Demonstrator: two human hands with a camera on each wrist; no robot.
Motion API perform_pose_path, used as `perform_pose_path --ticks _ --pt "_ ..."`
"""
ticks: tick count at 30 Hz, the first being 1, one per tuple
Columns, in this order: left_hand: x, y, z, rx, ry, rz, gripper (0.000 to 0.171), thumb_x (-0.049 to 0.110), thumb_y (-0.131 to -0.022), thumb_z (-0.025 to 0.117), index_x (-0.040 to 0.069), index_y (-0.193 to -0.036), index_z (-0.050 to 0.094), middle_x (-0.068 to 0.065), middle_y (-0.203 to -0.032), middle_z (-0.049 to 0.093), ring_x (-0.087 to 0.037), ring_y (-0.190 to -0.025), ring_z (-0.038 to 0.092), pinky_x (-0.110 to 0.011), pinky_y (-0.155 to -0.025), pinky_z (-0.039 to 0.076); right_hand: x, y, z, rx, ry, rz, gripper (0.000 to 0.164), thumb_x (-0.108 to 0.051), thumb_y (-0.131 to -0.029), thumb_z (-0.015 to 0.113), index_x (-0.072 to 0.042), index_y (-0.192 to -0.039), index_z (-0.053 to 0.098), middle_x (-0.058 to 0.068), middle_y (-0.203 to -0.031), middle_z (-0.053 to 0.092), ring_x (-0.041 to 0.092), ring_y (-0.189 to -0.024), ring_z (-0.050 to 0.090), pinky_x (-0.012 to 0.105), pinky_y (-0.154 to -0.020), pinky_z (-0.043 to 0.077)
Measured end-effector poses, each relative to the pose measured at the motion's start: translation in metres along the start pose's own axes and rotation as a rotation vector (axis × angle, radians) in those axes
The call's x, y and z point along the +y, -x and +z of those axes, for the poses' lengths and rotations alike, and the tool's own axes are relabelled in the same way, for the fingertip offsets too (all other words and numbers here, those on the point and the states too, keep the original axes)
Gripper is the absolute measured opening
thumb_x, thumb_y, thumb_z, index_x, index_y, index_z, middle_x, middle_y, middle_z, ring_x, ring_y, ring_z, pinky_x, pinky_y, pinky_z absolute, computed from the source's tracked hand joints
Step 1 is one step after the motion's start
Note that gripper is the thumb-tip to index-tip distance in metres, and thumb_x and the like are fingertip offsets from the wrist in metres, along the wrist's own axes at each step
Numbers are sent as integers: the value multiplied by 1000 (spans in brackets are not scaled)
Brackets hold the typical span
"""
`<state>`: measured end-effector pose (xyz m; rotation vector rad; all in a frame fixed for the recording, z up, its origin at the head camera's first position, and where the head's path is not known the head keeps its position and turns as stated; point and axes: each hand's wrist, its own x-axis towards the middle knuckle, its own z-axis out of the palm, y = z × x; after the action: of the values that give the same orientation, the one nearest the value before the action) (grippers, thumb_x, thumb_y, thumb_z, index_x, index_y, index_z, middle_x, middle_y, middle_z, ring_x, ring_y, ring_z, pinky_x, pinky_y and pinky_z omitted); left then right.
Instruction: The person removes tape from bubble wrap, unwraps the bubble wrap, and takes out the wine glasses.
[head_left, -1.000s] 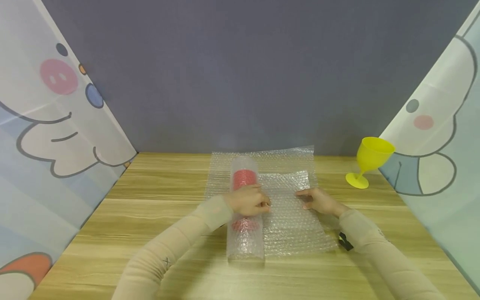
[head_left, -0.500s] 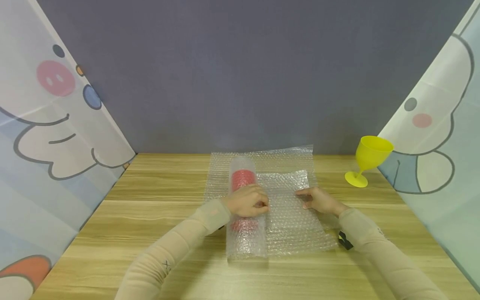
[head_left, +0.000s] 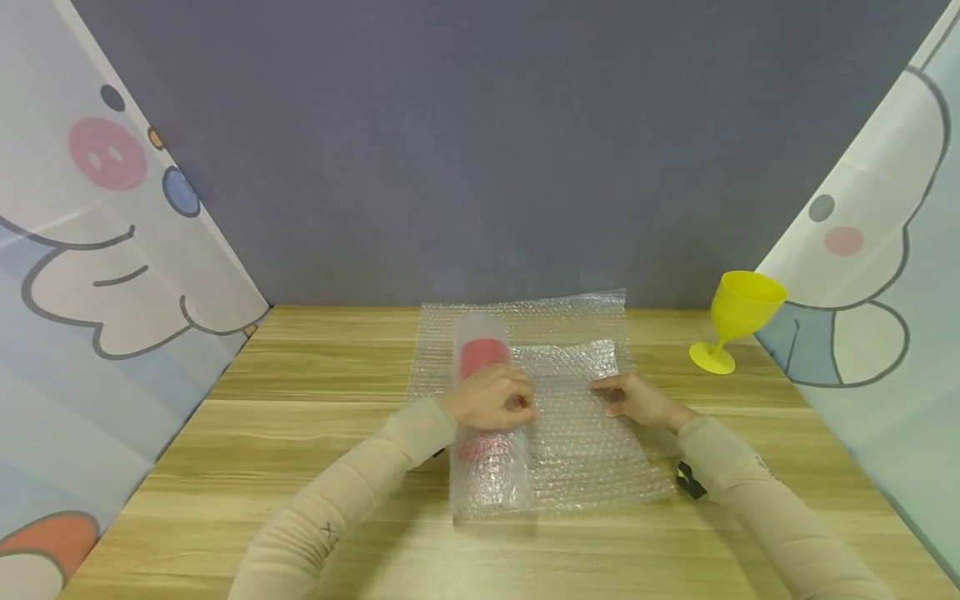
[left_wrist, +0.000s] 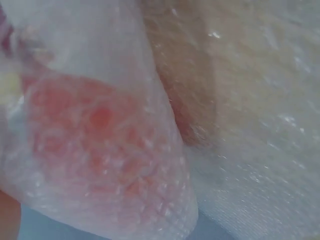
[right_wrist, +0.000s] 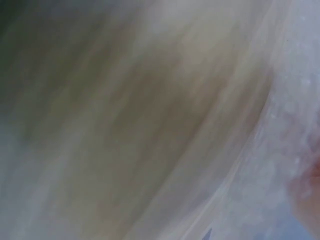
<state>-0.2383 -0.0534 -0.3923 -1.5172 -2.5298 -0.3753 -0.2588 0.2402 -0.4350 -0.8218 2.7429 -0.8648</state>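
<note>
A red thing (head_left: 484,357) lies rolled inside clear bubble wrap (left_wrist: 100,30), forming a long tube on the table; its kind is hidden by the layers. My left hand (head_left: 491,398) lies across the tube with its fingers curled over the right side, and it seems to pinch the wrap there. The flat part of the bubble wrap sheet (head_left: 577,450) spreads to the right of the tube. My right hand (head_left: 643,402) rests at that sheet's right edge, thumb and forefinger apart. Blur fills most of the right wrist view.
A yellow goblet (head_left: 738,312) stands at the table's back right. Another layer of bubble wrap (head_left: 570,317) reaches the grey back wall (head_left: 480,150). Cartoon-printed cloths (head_left: 847,275) hang at both sides of the wooden table (head_left: 300,417).
My left hand and the tube have shifted slightly left. The wrap at the tube's near end sits a little differently. My right hand has stayed in place.
</note>
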Motion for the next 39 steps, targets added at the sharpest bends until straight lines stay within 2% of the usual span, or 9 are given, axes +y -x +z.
perform_pose_path --ticks 7,15,22,28,31,32,35,37,39 --pt "-6 7 -1 104 -8 31 28 31 -83 57 17 -60 48 8 -65 48 -5 -67 45 -15 -66 40 -1 0 -1 -4 -11 17 46 -2 -75 68 3 -119 57 25 -122 55 42 -115 48 53 -95 41" --pt "-12 25 -7 199 55 54 36 27 -82 59 15 -55 38 8 -58 36 -5 -62 34 -16 -61 32 0 -1 0 -6 -15 15 46 -2 -75 68 3 -119 56 26 -122 54 43 -115 47 52 -95 41" --pt "-21 49 -14 261 67 46 38 27 -83 54 12 -53 36 7 -55 30 -6 -59 30 -17 -59 28 2 0 -2 -17 0 15 45 -4 -76 67 3 -119 56 25 -123 53 43 -116 47 53 -95 41" --pt "-33 76 -16 366 116 84 36 12 -75 56 12 -49 32 5 -51 30 -3 -55 27 -21 -64 38 4 -1 0 -29 -21 7 46 -4 -77 67 3 -121 55 24 -125 53 43 -116 47 51 -95 42" --pt "-40 94 -17 390 119 60 36 8 -74 56 12 -48 30 5 -50 29 -2 -55 25 -19 -62 35 4 -2 0 -35 -31 -5 46 -4 -77 67 4 -121 55 24 -125 53 43 -116 47 51 -95 42" --pt "-41 100 -18 389 109 43 37 10 -75 56 12 -48 30 5 -50 29 -1 -54 25 -20 -65 40 4 -2 0 -36 -32 -8 46 -3 -77 66 4 -121 55 24 -125 53 43 -116 47 51 -94 42" --pt "-45 115 -18 364 67 -17 37 15 -77 54 13 -48 31 6 -51 31 -4 -54 29 -22 -61 39 3 -1 -1 -30 -25 -14 45 -3 -77 67 4 -120 55 25 -124 53 43 -116 47 51 -94 42" --pt "-47 122 -18 341 36 -48 37 16 -78 54 15 -49 32 7 -51 32 -5 -53 38 -30 -69 48 3 0 -2 -26 -26 -12 45 -3 -77 66 4 -120 55 25 -124 53 44 -116 46 52 -94 42" --pt "-47 129 -17 308 20 -89 35 18 -78 55 16 -50 35 8 -53 35 -9 -55 43 -31 -66 47 4 0 -2 -24 -27 -12 45 -4 -77 67 4 -120 55 25 -124 53 44 -116 46 52 -94 42"
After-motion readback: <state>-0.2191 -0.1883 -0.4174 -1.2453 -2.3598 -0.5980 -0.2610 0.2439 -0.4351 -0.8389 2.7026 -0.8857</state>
